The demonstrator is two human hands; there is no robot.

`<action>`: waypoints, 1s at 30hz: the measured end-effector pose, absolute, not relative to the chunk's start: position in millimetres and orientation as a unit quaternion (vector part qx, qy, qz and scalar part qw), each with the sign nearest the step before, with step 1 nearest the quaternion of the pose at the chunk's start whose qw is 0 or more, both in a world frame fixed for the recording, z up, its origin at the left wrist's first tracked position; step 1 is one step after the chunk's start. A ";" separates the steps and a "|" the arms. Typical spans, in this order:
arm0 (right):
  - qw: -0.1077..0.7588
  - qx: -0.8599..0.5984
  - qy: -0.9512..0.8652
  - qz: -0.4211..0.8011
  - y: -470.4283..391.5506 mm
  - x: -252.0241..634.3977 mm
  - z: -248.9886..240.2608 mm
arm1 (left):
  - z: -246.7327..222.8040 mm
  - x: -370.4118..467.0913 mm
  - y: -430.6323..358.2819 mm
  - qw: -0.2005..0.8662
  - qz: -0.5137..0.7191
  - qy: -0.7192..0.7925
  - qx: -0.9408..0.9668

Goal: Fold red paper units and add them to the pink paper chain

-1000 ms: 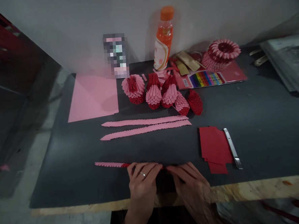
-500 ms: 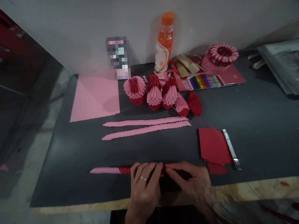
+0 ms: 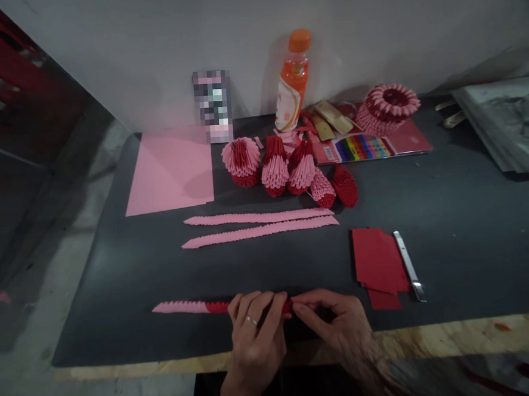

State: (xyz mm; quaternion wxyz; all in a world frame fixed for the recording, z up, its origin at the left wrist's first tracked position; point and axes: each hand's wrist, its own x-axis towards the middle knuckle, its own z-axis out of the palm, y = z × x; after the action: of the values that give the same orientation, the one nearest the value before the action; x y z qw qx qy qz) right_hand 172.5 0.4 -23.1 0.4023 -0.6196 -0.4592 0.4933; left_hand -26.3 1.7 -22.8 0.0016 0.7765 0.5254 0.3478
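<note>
A long folded paper strip (image 3: pixel 184 307), pink at its left end and red further right, lies near the table's front edge. My left hand (image 3: pixel 258 324), with a ring on one finger, is closed over its red part. At the strip's right end, my right hand (image 3: pixel 332 319) pinches the red paper between thumb and forefinger. Two pink folded strips (image 3: pixel 257 228) lie side by side farther back. To the right of my hands sit stacked red paper pieces (image 3: pixel 378 260) and a metal-coloured cutter (image 3: pixel 409 265).
Pink sheets (image 3: pixel 173 171) lie at the back left, near a pixelated upright object (image 3: pixel 214 105). Folded paper pieces (image 3: pixel 274 167), an orange bottle (image 3: pixel 292 80), a coloured packet (image 3: pixel 369 148) and a pink-red paper ring (image 3: pixel 388 107) stand along the wall.
The strip has slid slightly left and down, showing more red beside my left hand. A bit of red now shows between my hands. Both hands keep their grip.
</note>
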 end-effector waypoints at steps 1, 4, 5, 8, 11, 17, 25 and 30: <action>0.405 -0.616 -0.462 0.493 -0.4 172.4 -23.0 | -21.4 -26.3 2.2 -0.002 0.347 0.527 0.776; 0.409 -0.609 -0.469 0.492 -3.3 174.3 -23.8 | -18.7 -24.3 2.3 -0.005 0.344 0.524 0.779; 0.408 -0.608 -0.472 0.492 -3.5 175.2 -24.1 | -18.7 -23.1 1.8 -0.004 0.345 0.522 0.780; 0.403 -0.607 -0.481 0.488 -0.9 175.3 -24.7 | -20.9 -19.2 -0.5 -0.002 0.352 0.516 0.781; 0.405 -0.604 -0.490 0.481 2.3 171.7 -23.6 | -22.1 -17.6 -2.1 -0.016 0.361 0.529 0.768; 0.412 -0.596 -0.525 0.447 1.5 171.5 -19.4 | -21.5 -18.6 -3.3 -0.003 0.368 0.539 0.758; 0.399 -0.639 -0.575 0.317 17.0 171.1 -33.8 | -44.6 -19.1 5.0 0.002 0.310 0.562 0.767; 0.327 -0.749 -0.574 0.058 9.6 213.7 -31.4 | -45.2 -30.1 -25.5 -0.019 0.231 0.568 0.790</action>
State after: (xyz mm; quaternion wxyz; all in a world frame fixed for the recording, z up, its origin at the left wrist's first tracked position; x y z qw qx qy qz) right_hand 213.7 9.6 -31.4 0.3274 -0.7485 -0.5737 0.0581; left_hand -30.1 -25.5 -45.2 -0.0185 0.7900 0.5677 0.2306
